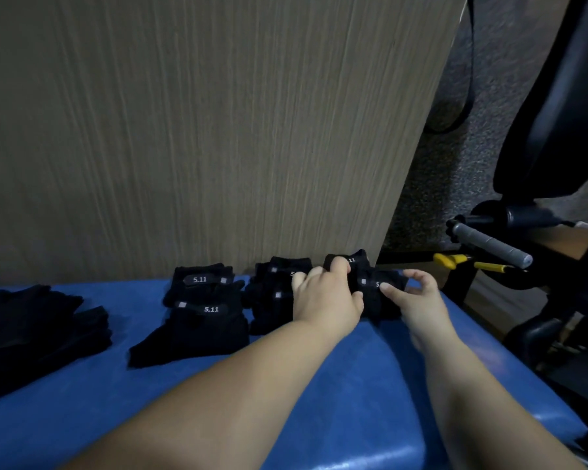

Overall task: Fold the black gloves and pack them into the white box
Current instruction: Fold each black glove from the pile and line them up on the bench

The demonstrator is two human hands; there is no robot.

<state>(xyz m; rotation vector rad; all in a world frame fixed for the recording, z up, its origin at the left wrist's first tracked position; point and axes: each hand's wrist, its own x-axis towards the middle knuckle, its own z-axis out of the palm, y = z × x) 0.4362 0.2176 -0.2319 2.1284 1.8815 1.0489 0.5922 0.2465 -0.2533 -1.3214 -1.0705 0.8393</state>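
In the head view, a folded glove pair (376, 307) is held on the blue worktop (353, 385) by both hands. It is gripped at its far edge by the curled fingers of the left hand (326, 300) and pinched by the fingers of the right hand (421, 300). More folded gloves (204, 323) are laid left of the fingers, and a loose pile (31, 334) further left.

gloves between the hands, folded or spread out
Folded: the glove bundle is a compact block, gripped by the left hand and pinched by the right hand.

One head-worn wide-angle camera looks forward and down, close over the blue table (370, 385) toward a wooden panel (184, 130).
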